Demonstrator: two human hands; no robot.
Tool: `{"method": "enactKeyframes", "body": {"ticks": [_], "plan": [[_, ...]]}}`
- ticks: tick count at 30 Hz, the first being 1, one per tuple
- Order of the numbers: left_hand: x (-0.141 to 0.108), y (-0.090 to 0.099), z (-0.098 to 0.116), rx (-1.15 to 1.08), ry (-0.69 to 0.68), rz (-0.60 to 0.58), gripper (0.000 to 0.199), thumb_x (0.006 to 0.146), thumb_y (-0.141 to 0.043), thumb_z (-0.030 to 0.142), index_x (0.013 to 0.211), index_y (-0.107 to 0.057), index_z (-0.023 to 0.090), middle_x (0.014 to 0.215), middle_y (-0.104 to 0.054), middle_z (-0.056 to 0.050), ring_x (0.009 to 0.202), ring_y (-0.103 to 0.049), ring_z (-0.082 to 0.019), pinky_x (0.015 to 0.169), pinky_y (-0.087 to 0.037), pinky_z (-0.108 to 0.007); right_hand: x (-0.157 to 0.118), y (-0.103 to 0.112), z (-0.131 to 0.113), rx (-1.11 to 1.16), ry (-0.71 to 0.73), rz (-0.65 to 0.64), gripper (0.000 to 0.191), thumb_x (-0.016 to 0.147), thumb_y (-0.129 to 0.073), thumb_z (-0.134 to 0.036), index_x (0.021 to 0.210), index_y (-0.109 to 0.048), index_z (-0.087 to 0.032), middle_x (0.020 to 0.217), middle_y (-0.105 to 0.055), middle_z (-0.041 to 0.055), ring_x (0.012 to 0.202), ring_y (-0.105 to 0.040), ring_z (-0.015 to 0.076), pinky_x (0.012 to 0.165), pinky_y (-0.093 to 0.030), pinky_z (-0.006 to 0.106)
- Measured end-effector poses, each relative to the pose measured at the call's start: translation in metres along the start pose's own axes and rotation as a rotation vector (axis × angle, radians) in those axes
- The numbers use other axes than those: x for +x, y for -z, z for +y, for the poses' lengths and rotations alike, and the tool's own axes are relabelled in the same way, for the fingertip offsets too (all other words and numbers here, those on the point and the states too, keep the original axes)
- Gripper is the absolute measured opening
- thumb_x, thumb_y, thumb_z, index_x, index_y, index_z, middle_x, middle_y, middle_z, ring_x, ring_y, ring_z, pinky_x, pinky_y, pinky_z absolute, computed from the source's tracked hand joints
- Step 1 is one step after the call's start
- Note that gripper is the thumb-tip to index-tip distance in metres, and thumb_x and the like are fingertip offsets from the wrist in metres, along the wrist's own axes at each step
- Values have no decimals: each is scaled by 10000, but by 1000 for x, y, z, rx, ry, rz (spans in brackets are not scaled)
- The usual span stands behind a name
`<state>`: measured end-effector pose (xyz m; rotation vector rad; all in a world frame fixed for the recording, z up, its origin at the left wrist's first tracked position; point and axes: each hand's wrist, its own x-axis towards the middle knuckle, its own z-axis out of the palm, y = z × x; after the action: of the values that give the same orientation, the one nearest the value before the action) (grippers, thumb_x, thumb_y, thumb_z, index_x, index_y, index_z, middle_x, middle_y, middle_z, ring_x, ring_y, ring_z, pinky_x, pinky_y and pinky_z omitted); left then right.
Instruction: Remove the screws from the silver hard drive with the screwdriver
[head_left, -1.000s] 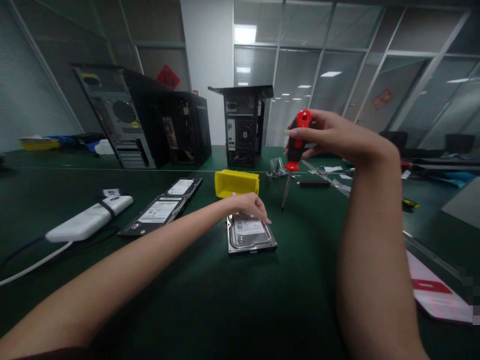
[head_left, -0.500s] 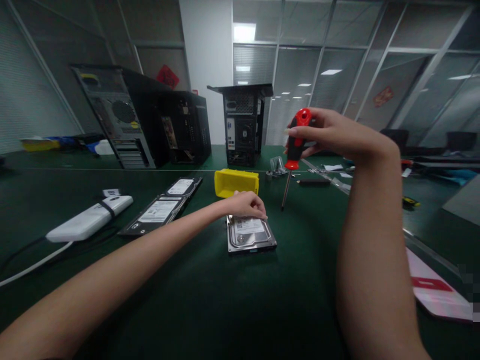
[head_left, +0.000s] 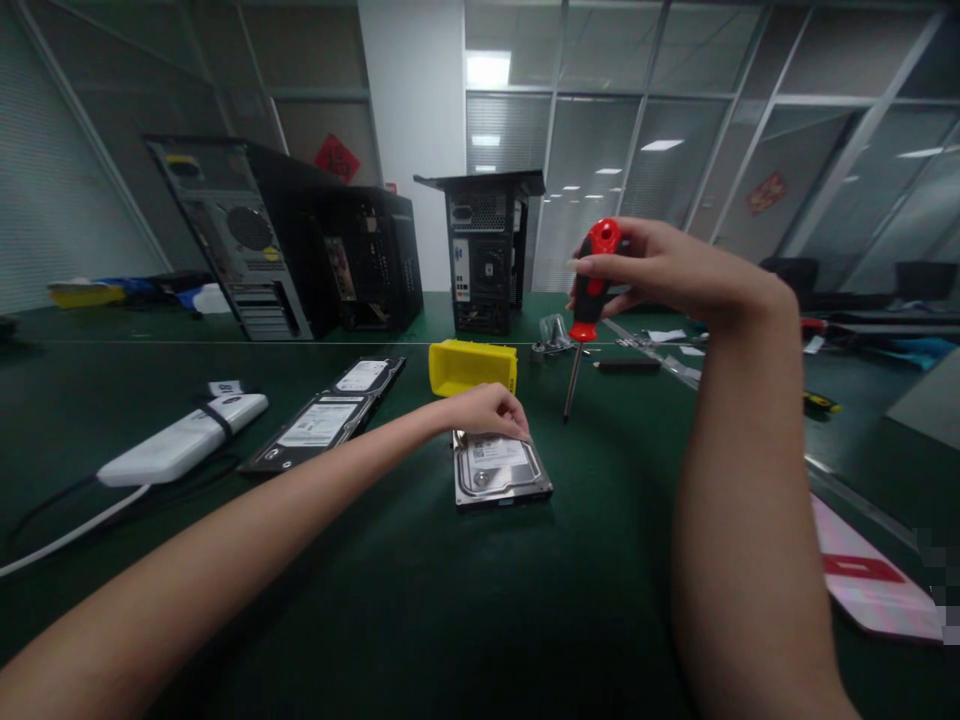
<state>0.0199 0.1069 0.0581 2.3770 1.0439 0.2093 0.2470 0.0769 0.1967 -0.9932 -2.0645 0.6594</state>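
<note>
A silver hard drive (head_left: 501, 470) with a white label lies flat on the green table. My left hand (head_left: 491, 410) is over its far end, fingers curled and the tips at the far right corner. Whatever is pinched there, if anything, is too small or hidden to name. To the right, my right hand (head_left: 634, 260) is closed around the red and black handle of a screwdriver (head_left: 589, 290). Its shaft points down, tilted slightly, with the tip to the right of the drive and apart from it. Just behind my left hand stands a yellow bin (head_left: 472, 366).
More hard drives (head_left: 322, 420) lie in a row at the left, beside a white power strip (head_left: 184, 440). Computer cases (head_left: 487, 250) stand along the back. Beyond the screwdriver are a dark pencil-like stick (head_left: 628, 367) and a clear plastic bag (head_left: 555, 334).
The view has shifted very slightly. Both hands, the screwdriver and the hard drive hold almost the same positions; the left fingertips have barely moved at the drive's corner.
</note>
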Motion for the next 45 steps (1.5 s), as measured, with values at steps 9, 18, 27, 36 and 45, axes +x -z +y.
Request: {"method": "enactKeyframes", "body": {"ticks": [9,18,27,36,45], "plan": [[-6,0,12,132,-31,92,230,834,-646,336,938,-761,166,909,-701,-38,853,-593,-159,750,-370,-268,-1,0,-1,-9,-5,-2,273,772,-726,-371,974,-610,-229,1001,-684,67,956,-682,254,665,-621,334],[-10,-4,23,343,-121,133,163,877,-626,268,912,-759,181,923,-644,-43,895,-563,-184,865,-275,-329,0,-1,-1,-6,-7,-21,283,761,-733,-367,969,-608,-221,977,-689,68,922,-684,241,651,-613,328],[-11,-4,24,363,-158,126,150,890,-620,255,911,-751,187,930,-636,-32,901,-559,-180,864,-249,-322,-2,-2,-4,-13,-11,-20,279,754,-739,-348,964,-605,-223,981,-683,69,932,-679,250,650,-608,336],[-9,-4,19,367,-178,135,158,895,-604,262,922,-749,203,931,-635,-27,889,-550,-177,864,-236,-324,0,0,-2,4,-9,-34,284,742,-742,-332,971,-612,-225,982,-683,65,942,-676,266,676,-615,372],[-11,-3,29,579,-264,126,184,929,-566,229,930,-749,214,916,-645,-28,830,-512,-175,878,-244,-351,-1,0,-1,-5,12,-37,272,755,-730,-349,963,-612,-220,980,-688,66,939,-682,259,662,-619,356]]}}
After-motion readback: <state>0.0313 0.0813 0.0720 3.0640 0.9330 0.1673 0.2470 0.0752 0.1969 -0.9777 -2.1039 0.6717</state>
